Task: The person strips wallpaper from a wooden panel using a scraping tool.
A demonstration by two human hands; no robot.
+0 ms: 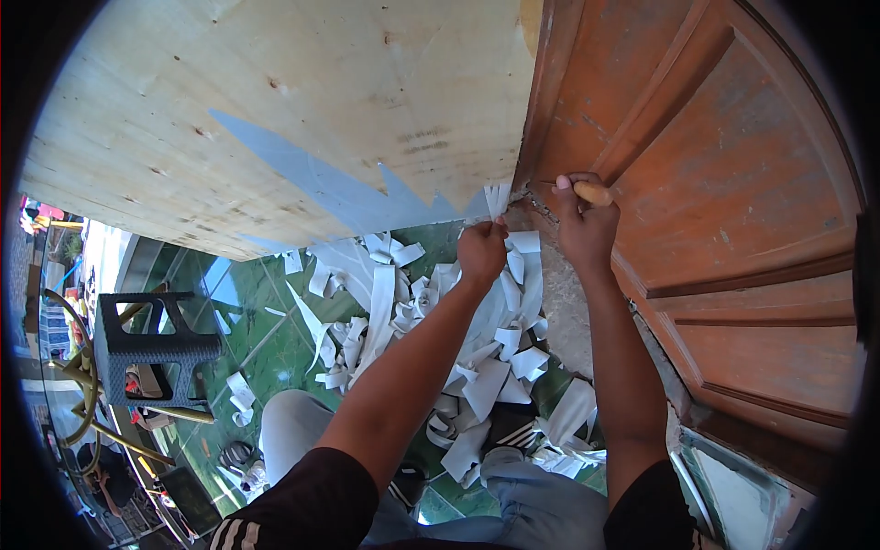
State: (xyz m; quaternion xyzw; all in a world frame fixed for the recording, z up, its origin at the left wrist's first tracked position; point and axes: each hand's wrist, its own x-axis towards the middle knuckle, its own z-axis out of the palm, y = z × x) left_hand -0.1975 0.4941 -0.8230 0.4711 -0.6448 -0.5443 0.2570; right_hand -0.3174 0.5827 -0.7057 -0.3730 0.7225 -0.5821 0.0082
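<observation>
My left hand (483, 249) is closed, pinching the lower end of a white peeled strip (496, 199) at the bottom right corner of a pale wooden panel (357, 82). Jagged grey-blue covering (321, 179) lies along the panel's lower edge, with bare wood above it. My right hand (588, 225) grips a tool with a rounded tan wooden handle (593, 193), just right of that corner. A thin part of the tool points left toward the panel; its tip is too small to make out.
Curled white scraps (371, 302) cover much of the green tiled floor (261, 316) around my feet. An orange-brown panelled door (733, 156) stands close on the right. A black plastic stool (156, 348) and a gold-coloured metal frame (82, 367) are at left.
</observation>
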